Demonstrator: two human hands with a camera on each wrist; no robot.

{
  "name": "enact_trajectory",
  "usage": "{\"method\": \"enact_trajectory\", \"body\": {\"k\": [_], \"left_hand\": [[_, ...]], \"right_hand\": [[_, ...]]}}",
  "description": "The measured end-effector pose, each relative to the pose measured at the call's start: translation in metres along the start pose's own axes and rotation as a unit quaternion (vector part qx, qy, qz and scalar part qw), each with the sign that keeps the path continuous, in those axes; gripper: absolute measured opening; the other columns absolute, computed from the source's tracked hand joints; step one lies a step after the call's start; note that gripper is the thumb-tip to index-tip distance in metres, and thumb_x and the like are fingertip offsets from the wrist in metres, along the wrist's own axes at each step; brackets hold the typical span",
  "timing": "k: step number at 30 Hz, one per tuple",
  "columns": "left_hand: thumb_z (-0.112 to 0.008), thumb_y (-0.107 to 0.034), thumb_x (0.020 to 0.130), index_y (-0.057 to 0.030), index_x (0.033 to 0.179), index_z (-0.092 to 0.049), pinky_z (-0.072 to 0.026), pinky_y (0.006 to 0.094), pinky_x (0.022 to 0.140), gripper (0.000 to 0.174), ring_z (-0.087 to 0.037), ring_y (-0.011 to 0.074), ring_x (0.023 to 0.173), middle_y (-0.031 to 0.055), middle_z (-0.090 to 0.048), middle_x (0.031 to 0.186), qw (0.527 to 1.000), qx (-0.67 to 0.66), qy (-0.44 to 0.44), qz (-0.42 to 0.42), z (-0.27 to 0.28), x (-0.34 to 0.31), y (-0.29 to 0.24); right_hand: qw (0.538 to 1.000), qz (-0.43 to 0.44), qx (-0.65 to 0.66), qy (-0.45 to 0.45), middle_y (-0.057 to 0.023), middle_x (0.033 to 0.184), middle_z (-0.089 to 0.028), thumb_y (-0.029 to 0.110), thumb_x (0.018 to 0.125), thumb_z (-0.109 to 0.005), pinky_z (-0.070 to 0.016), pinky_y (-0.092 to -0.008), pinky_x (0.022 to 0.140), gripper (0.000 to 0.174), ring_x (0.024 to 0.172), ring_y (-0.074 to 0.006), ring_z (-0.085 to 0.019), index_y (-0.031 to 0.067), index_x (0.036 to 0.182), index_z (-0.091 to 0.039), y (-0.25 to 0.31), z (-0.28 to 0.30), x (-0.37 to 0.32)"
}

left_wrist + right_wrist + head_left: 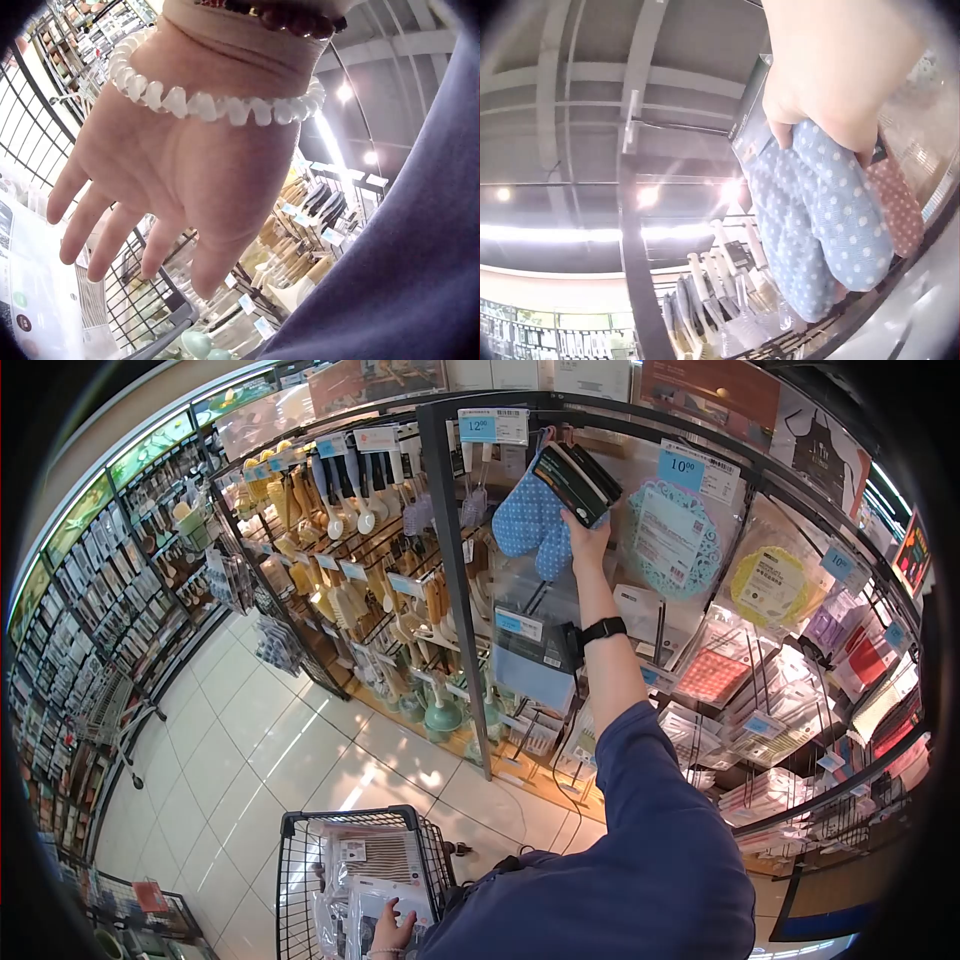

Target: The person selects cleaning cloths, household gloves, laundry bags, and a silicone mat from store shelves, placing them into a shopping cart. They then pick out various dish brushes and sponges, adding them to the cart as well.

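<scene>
My right hand [590, 542] reaches up to the display rack and grips a blue oven mitt [527, 515] with white dots. A dark printed card [570, 482] is attached at its top. The right wrist view shows the thumb and fingers pinching the blue quilted fabric [840, 214], with a pink dotted mitt [897, 202] directly behind it. Low over the shopping cart [350, 816], my left hand [392, 932] hangs with fingers spread and relaxed. Its palm [172, 172] holds nothing in the left wrist view. Flat plastic packages [385, 868] lie in the cart beside that hand.
Round lace-edged mats in teal [672, 538] and yellow [770, 585] hang right of the mitt. A dark rack post [455, 590] stands left of it, with brushes and spatulas [350, 500] beyond. Another cart [112, 705] stands across the tiled aisle [270, 745].
</scene>
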State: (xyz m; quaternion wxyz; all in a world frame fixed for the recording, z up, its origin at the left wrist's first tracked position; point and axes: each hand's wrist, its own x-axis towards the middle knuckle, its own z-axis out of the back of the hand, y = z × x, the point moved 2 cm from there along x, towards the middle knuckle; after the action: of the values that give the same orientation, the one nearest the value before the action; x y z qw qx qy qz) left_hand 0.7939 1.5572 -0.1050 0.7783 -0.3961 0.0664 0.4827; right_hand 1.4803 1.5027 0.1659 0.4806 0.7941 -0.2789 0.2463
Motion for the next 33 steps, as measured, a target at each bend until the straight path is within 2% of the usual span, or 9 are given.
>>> {"method": "enact_trajectory", "body": {"k": [9, 11, 15, 17, 18, 27, 29, 31, 33], "left_hand": [[-0.063, -0.036, 0.072, -0.0049, 0.121, -0.040, -0.0426, 0.0379, 0.081, 0.063, -0.054, 0.0356, 0.095, 0.0239, -0.055, 0.100, 0.999, -0.018, 0.005, -0.029, 0.009, 0.013, -0.009], [-0.061, -0.035, 0.073, -0.0046, 0.122, -0.038, -0.0425, 0.0386, 0.081, 0.062, -0.053, 0.0368, 0.095, 0.0243, -0.055, 0.101, 0.999, -0.006, 0.007, -0.044, 0.013, 0.013, -0.017], [-0.059, -0.030, 0.077, -0.0047, 0.124, -0.036, -0.0430, 0.0398, 0.080, 0.058, -0.053, 0.0378, 0.096, 0.0268, -0.053, 0.101, 0.989, -0.071, -0.053, -0.117, 0.023, 0.007, -0.038], [-0.059, -0.026, 0.078, -0.0046, 0.123, -0.037, -0.0429, 0.0398, 0.080, 0.055, -0.053, 0.0374, 0.095, 0.0251, -0.054, 0.102, 0.982, -0.121, -0.071, -0.128, 0.020, 0.006, -0.034], [-0.059, -0.025, 0.078, -0.0040, 0.122, -0.038, -0.0430, 0.0393, 0.080, 0.053, -0.053, 0.0365, 0.095, 0.0242, -0.054, 0.103, 0.984, -0.105, -0.086, -0.119, 0.019, 0.001, -0.032], [-0.061, -0.033, 0.074, -0.0025, 0.115, -0.043, -0.0435, 0.0374, 0.079, 0.054, -0.054, 0.0349, 0.093, 0.0224, -0.056, 0.098, 0.992, -0.088, -0.064, 0.065, -0.015, -0.076, 0.017], [-0.065, -0.036, 0.070, -0.0010, 0.112, -0.046, -0.0440, 0.0375, 0.078, 0.057, -0.054, 0.0347, 0.093, 0.0221, -0.056, 0.096, 0.983, -0.135, -0.011, 0.128, -0.043, -0.106, 0.032], [-0.067, -0.036, 0.068, 0.0004, 0.108, -0.048, -0.0446, 0.0374, 0.076, 0.058, -0.055, 0.0335, 0.088, 0.0208, -0.056, 0.091, 0.973, -0.204, -0.036, 0.101, -0.069, -0.137, 0.039], [-0.068, -0.034, 0.068, -0.0009, 0.105, -0.050, -0.0451, 0.0363, 0.073, 0.053, -0.056, 0.0319, 0.082, 0.0185, -0.056, 0.088, 0.961, -0.231, -0.025, 0.148, -0.090, -0.165, 0.035]], "right_hand": [[0.999, -0.010, -0.016, 0.028, -0.0088, 0.093, -0.058, 0.005, 0.060, -0.073, -0.0402, -0.0291, 0.079, 0.048, 0.087, -0.0167, -0.053, -0.0003, 0.103, -0.051, 0.148, 0.008, -0.061], [0.979, -0.145, 0.140, 0.026, -0.0082, 0.094, -0.058, 0.002, 0.062, -0.069, -0.0410, -0.0293, 0.077, 0.045, 0.085, -0.0158, -0.053, 0.0006, 0.103, -0.053, 0.176, 0.003, -0.083], [0.939, -0.262, 0.181, 0.132, -0.0077, 0.096, -0.058, 0.001, 0.065, -0.064, -0.0424, -0.0299, 0.076, 0.040, 0.085, -0.0168, -0.054, 0.0017, 0.104, -0.053, 0.191, -0.002, -0.145], [0.876, -0.383, 0.209, 0.205, -0.0077, 0.098, -0.057, 0.002, 0.069, -0.060, -0.0440, -0.0307, 0.075, 0.036, 0.086, -0.0183, -0.055, 0.0026, 0.105, -0.054, 0.187, -0.010, -0.195], [0.848, -0.427, 0.174, 0.260, -0.0096, 0.113, -0.052, 0.006, 0.073, -0.054, -0.0366, -0.0317, 0.090, 0.045, 0.104, -0.0203, -0.048, 0.0007, 0.118, -0.046, 0.171, -0.008, -0.223], [0.595, -0.672, 0.157, 0.412, -0.0103, 0.102, -0.057, 0.008, 0.071, -0.066, -0.0418, -0.0321, 0.084, 0.042, 0.092, -0.0205, -0.054, 0.0025, 0.109, -0.050, 0.117, -0.045, -0.434], [0.641, -0.462, 0.060, 0.610, -0.0147, 0.114, -0.050, 0.018, 0.071, -0.068, -0.0382, -0.0315, 0.089, 0.059, 0.102, -0.0220, -0.049, -0.0017, 0.119, -0.039, 0.119, -0.055, -0.467], [0.660, -0.452, 0.020, 0.600, -0.0203, 0.124, -0.040, 0.024, 0.071, -0.068, -0.0342, -0.0343, 0.093, 0.075, 0.111, -0.0261, -0.044, -0.0054, 0.126, -0.027, 0.086, -0.033, -0.529], [0.664, -0.159, -0.027, 0.730, -0.0244, 0.129, -0.031, 0.025, 0.070, -0.067, -0.0291, -0.0380, 0.097, 0.082, 0.117, -0.0322, -0.036, -0.0075, 0.128, -0.019, 0.092, -0.027, -0.539]]}}
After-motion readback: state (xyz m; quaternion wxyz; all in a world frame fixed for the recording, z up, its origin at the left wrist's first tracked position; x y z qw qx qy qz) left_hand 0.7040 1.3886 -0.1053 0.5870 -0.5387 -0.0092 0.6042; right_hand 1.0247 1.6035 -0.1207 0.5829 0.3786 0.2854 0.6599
